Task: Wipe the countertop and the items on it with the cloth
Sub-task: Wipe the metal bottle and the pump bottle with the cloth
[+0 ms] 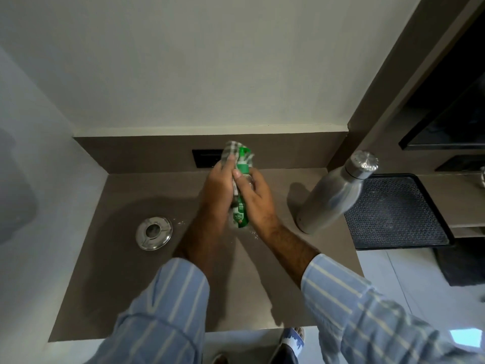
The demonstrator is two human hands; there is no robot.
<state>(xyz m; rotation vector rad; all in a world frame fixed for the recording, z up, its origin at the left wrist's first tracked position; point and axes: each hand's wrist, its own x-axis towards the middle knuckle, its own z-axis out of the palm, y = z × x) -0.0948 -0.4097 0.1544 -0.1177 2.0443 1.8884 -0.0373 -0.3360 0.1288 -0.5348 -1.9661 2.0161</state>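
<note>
Left hand point(219, 185) presses checked cloth point(231, 151) against green bottle point(240, 214) gripped by right hand point(256, 197) (label unreadable); steel flask point(333, 198) right of hands, steel dish point(154, 233) left.

A black socket point(206, 158) sits mid-frame on the backsplash; a dark screen point(451, 122) fills the upper right; a sandalled foot point(292, 340) shows at the bottom.

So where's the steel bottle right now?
The steel bottle stands on the countertop, right of both hands, beside the black tray.
</note>
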